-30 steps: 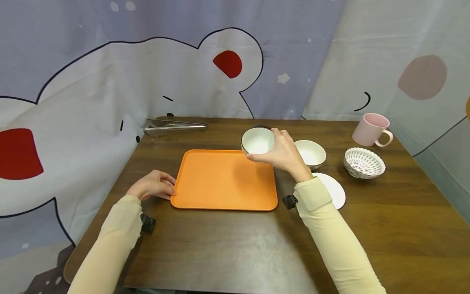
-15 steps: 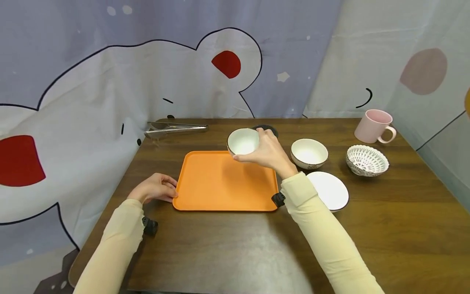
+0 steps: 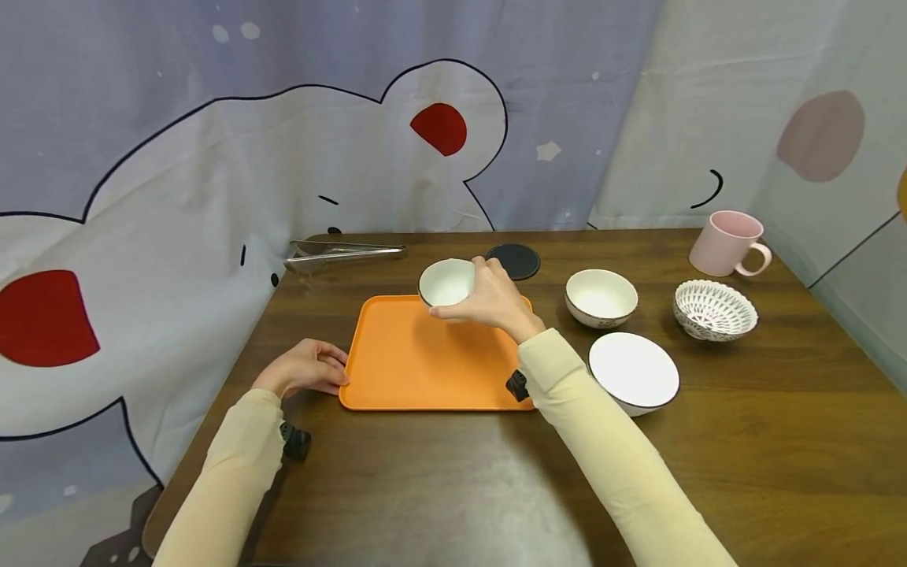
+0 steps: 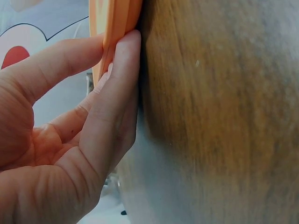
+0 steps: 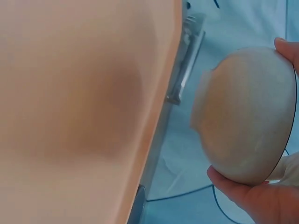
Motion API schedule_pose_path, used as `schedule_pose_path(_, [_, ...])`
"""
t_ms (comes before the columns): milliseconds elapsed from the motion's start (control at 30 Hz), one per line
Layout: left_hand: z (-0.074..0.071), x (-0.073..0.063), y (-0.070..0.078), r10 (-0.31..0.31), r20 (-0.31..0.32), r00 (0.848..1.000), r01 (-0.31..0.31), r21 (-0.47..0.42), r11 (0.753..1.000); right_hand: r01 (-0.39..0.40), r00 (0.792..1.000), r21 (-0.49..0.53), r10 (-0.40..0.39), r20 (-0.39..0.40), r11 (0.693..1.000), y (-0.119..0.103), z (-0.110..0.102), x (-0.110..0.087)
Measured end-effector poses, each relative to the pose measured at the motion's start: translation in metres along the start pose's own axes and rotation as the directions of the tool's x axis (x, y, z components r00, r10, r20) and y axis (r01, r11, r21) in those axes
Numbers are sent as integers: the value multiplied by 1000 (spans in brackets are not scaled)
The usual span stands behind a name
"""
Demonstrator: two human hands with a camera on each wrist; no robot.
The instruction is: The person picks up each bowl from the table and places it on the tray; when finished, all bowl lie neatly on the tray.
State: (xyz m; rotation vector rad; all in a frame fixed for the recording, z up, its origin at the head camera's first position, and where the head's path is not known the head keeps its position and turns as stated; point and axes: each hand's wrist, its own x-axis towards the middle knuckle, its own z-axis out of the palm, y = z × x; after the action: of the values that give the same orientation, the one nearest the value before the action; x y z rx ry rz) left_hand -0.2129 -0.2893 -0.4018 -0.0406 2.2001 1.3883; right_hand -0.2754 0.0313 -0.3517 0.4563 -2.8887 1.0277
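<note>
My right hand [image 3: 492, 299] grips a white bowl [image 3: 445, 282] with a dark rim, thumb on the near side and fingers at the far side. In the head view the bowl appears over the back of the orange tray [image 3: 425, 370]. The right wrist view shows the bowl's pale underside [image 5: 252, 116] and its foot, apart from the tray surface [image 5: 60, 112]. At the tray's left edge is my left hand [image 3: 306, 368]. Its thumb and fingers pinch the tray's rim [image 4: 122, 18] in the left wrist view, fingers close to the tabletop.
Metal tongs [image 3: 343, 253] lie at the back left. A black round coaster [image 3: 514, 261] sits behind the tray. Rightward stand a white bowl [image 3: 601, 298], a larger white bowl [image 3: 633, 370], a lattice-patterned bowl [image 3: 714, 309] and a pink mug [image 3: 727, 242]. A printed curtain [image 3: 567, 110] hangs behind the table.
My right hand has carried the bowl leftward over the tray, uncovering the coaster and more of the bowls at right. My left hand has stayed at the tray's left edge.
</note>
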Motion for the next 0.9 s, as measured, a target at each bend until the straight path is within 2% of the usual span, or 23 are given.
schedule_pose_path(400, [-3,-3,-3,6,-19,1000,-6,-24,1000,32,998,-39,-30,52,999,-19,35,13])
schedule_pose_path(633, [-3,-4,-3,8,-32,999,-8,-11,1000,50,996,-20,-48,71,999,-31,49,19])
schedule_pose_path(900, [0,-3,-2,4,-49,999,-4,2,1000,51,994,-52,-46,95,997,-34,67,27])
